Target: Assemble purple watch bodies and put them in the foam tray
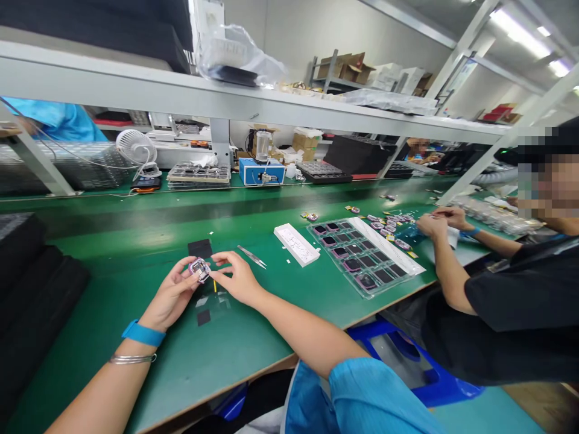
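My left hand (174, 286) grips a small rounded-square watch case (199, 269) with a pinkish rim, its open side showing electronic parts. From the right, my right hand (237, 278) holds the edge of the same case between thumb and fingers. Just below the case a narrow yellow strip (215, 286) shows; where it attaches is hidden. Behind my hands lies a dark square pad (199, 248), and a smaller dark square (204, 317) is nearer me. Metal tweezers (252, 257) rest on the green bench to the right of my hands.
A white block (297, 245) stands right of the tweezers, beside a clear tray (328, 256) of dark square parts. More watch cases (388, 228) lie beyond, near a co-worker's hands (436, 224). Black foam stacks (40, 301) line the left; a shelf beam (253, 108) crosses above.
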A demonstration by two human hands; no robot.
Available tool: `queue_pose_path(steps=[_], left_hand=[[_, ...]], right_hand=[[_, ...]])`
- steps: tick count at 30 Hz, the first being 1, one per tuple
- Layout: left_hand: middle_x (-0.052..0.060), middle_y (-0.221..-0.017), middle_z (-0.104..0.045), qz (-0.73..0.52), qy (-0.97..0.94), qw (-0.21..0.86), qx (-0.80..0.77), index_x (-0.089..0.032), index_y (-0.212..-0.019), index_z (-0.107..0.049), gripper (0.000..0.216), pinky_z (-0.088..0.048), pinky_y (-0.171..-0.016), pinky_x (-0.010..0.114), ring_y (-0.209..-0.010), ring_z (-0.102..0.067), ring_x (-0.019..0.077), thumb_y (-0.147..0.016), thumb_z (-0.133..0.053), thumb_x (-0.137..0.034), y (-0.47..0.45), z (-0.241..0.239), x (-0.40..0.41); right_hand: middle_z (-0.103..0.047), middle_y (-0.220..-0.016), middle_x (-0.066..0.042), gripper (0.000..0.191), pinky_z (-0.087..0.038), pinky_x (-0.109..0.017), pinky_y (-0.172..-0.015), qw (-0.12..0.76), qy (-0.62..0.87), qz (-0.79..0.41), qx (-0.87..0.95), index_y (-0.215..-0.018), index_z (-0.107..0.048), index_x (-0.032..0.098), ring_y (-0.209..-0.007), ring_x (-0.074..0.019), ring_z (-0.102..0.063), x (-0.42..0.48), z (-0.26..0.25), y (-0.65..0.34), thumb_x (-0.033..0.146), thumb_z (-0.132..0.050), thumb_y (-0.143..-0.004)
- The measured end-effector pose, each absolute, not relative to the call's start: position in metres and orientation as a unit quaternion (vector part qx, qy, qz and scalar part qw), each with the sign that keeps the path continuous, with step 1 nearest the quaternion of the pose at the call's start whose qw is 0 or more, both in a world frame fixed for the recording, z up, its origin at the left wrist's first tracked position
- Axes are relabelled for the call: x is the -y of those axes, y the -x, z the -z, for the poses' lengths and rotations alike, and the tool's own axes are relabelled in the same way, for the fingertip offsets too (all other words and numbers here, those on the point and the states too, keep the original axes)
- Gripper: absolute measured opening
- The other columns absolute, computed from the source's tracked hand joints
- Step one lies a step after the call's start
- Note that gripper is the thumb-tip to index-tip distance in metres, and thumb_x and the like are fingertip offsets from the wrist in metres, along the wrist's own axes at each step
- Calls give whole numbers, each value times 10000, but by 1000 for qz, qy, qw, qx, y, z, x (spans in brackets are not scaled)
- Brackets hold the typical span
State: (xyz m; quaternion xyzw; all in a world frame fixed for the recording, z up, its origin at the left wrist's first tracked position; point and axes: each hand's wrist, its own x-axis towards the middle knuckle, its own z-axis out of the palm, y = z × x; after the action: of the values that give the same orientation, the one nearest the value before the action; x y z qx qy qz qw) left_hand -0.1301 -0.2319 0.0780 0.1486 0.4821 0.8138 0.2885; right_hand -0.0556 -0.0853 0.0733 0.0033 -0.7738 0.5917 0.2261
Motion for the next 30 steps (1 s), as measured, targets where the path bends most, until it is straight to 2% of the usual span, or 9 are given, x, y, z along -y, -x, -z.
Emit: queue_pose_path(steps=[3, 5, 6, 9, 11, 14, 19, 25, 30], left_hand=[[60, -977, -703, -827, -134, 286, -466, -212, -1057, -635, 493, -513, -822, 213, -920, -644, 172, -591, -796, -187, 132, -79, 234], [65, -982, -705, -829, -127, 291, -461, -223, -1097, -627, 494, -509, -869, 262, -975, -636, 202, -626, -773, -197, 133, -80, 235], [66, -976, -707, -829, -123, 295, -460, -229, -1106, -625, 480, -511, -879, 288, -985, -635, 213, -646, -759, -203, 133, -80, 235], [63, -946, -711, -817, -108, 306, -477, -228, -1087, -636, 419, -543, -834, 317, -941, -658, 224, -679, -726, -186, 134, -82, 236], [65, -943, -709, -793, -108, 322, -505, -215, -1084, -637, 412, -566, -768, 291, -887, -676, 215, -684, -708, -147, 134, -84, 237], [89, -963, -703, -749, -115, 378, -532, -194, -1121, -618, 437, -572, -714, 263, -864, -684, 220, -696, -680, -114, 132, -85, 236], [100, -954, -705, -712, -132, 437, -534, -169, -1078, -643, 407, -561, -765, 300, -864, -682, 239, -679, -690, -101, 126, -86, 235], [100, -892, -710, -695, -154, 429, -556, -156, -989, -672, 302, -570, -699, 292, -807, -687, 224, -690, -706, -152, 120, -82, 231], [107, -830, -712, -692, -137, 401, -585, -139, -925, -669, 243, -564, -588, 243, -724, -693, 209, -686, -709, -157, 121, -81, 228]], right_hand=[[-619, -975, -38, 602, -528, -300, -781, 45, 53, -760, 646, -1097, -511, 188, -843, -131, -630, 83, -69, 59, 227, -801, -571], [-642, -814, -11, 576, -540, -310, -742, -64, 61, -808, 582, -987, -548, 157, -703, -122, -649, 80, -66, 61, 264, -839, -502], [-642, -749, -4, 535, -544, -310, -720, -86, 64, -819, 563, -919, -564, 144, -658, -124, -651, 78, -66, 62, 287, -845, -486], [-641, -685, 0, 437, -542, -305, -719, -32, 83, -831, 549, -797, -603, 127, -634, -128, -655, 72, -68, 64, 312, -840, -481], [-658, -734, -9, 384, -530, -302, -753, 37, 85, -815, 572, -821, -645, 129, -663, -116, -645, 69, -72, 64, 323, -810, -533], [-684, -841, -27, 336, -506, -292, -772, 126, 49, -739, 660, -931, -674, 153, -719, -115, -625, 68, -77, 62, 322, -732, -646], [-677, -915, -29, 227, -481, -283, -804, 216, -27, -574, 790, -989, -669, 193, -808, -132, -616, 72, -83, 53, 221, -619, -769], [-683, -949, -42, 203, -435, -299, -879, 266, -88, -415, 865, -998, -668, 199, -937, -153, -557, 79, -83, 48, 166, -549, -837], [-663, -1017, -47, 246, -448, -281, -851, 274, -39, -440, 854, -1062, -631, 205, -929, -145, -568, 79, -83, 54, 212, -576, -822]])
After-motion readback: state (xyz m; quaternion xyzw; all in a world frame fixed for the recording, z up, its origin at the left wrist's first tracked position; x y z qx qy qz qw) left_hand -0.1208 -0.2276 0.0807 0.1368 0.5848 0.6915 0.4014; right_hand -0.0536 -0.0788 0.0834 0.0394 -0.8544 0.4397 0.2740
